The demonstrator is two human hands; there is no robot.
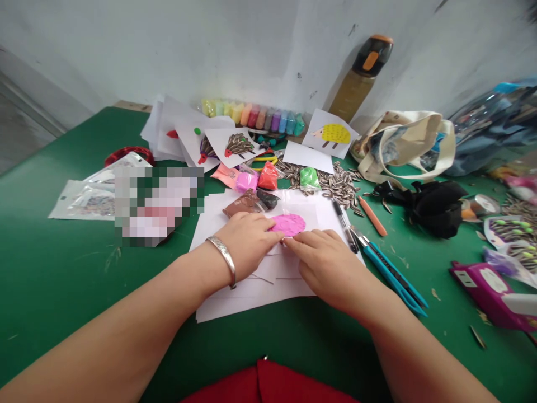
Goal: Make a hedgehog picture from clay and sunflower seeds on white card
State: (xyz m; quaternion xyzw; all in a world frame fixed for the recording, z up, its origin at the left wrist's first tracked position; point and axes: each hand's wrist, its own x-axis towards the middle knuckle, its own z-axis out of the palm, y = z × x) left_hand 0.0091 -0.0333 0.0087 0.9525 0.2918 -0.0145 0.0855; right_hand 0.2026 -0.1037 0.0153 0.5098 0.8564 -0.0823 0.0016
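A flattened oval of bright pink modelling clay (289, 224) lies on white paper (243, 299) in front of me. My left hand (247, 240), with a silver bangle at its wrist, is closed at the clay's left edge, thumb and fingertips touching it. At the lower right edge, the fingertips of my right hand (323, 257) press together against the same clay; the undersides of both hands are hidden. Just beyond are a brown clay packet (243, 204) and a black one (268, 198). Pink (246, 182), red (268, 176) and green (309, 177) clay packets lie farther back.
Sunflower seeds (342, 184) are heaped behind the paper. To the right lie a pen (344, 224), a blue cutter (390, 271), an orange stick (372, 216) and a purple box (490, 291). A bottle (361, 78) leans by the wall; hedgehog pictures (329, 134) stand at the back.
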